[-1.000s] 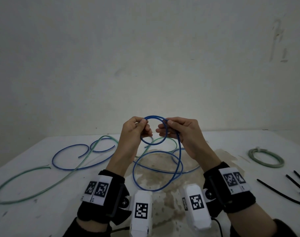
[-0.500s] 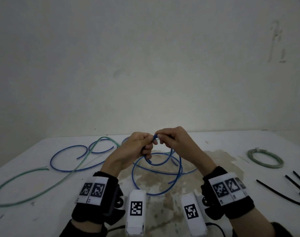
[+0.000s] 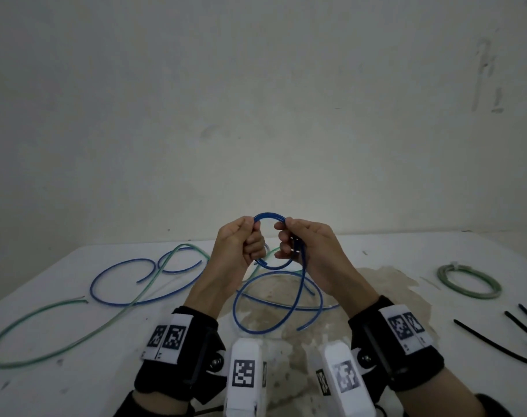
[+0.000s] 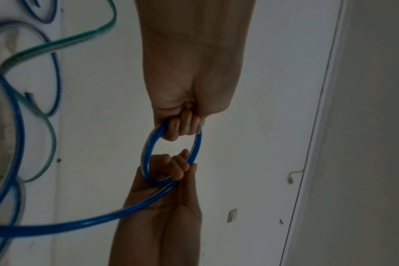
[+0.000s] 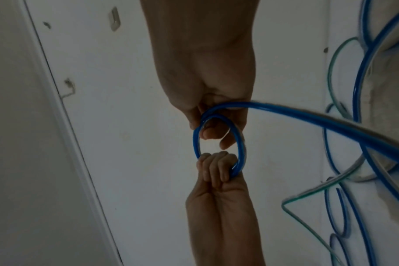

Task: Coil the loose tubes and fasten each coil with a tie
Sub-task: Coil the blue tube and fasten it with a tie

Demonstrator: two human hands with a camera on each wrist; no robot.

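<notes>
Head view: my left hand [image 3: 239, 246] and right hand [image 3: 306, 248] are both curled around a small loop of the blue tube [image 3: 269, 218], held up above the white table [image 3: 376, 257]. I see its loose tail hanging onto the tabletop, among a green tube [image 3: 45, 350]. Far right lie a tied green coil [image 3: 468, 281] and black ties [image 3: 497, 346].

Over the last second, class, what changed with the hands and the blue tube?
Both hands, left and right, dipped toward the table, then rose again, gripping the blue tube throughout; its small loop reopened between them. The green coil and black ties stayed put.
</notes>
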